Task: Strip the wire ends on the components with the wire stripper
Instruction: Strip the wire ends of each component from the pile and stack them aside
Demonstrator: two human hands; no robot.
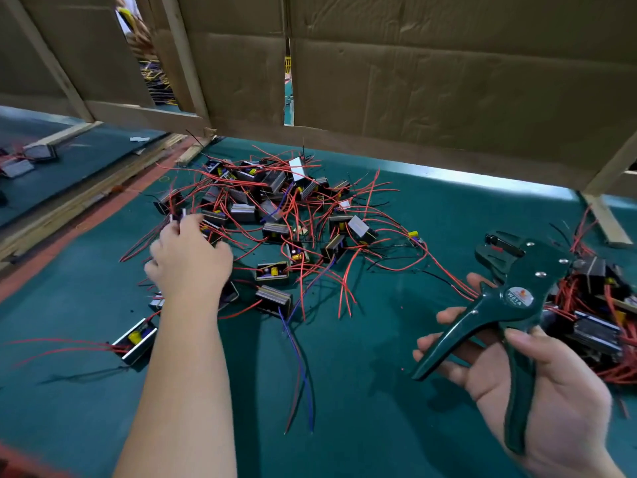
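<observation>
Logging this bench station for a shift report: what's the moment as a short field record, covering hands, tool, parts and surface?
left hand: grips wires at left edge of component pile
right hand: holds the wire stripper, handles spread
components: tangled in that pile mid-mat; second heap far right
surface: green mat
backdrop: cardboard wall

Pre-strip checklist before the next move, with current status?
1. Tool gripped: right hand holds the wire stripper by its handles: ok.
2. Stripper jaws open and free of wire: ok.
3. Reach: left hand is at the pile of components: ok.
4. One component gripped: cannot tell, the fingertips are hidden behind the hand.
5. Wire end at the jaws: not ok, hand and stripper are apart.
6. Untangled: not ok, red wires cross all over the pile.
</observation>
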